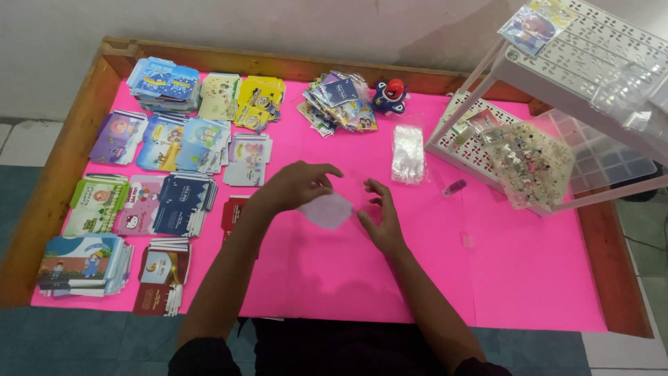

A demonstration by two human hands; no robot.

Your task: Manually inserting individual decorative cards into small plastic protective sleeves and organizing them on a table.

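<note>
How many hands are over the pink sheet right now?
2: the left hand holds a small clear bag at its left edge; the right hand is beside its right edge.

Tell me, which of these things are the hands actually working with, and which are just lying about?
In hand:
- left hand
- right hand
- small clear plastic sleeve, held by the left hand

Lying about:
- stacks of printed envelopes
- pile of clear sleeves
- toy figure
- white plastic rack

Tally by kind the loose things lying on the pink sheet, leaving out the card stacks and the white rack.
Toy figure: 1
Bundle of clear bags: 1
Small purple bottle: 1
White paper piece: 1
Small clear piece: 1
Total: 5
</note>
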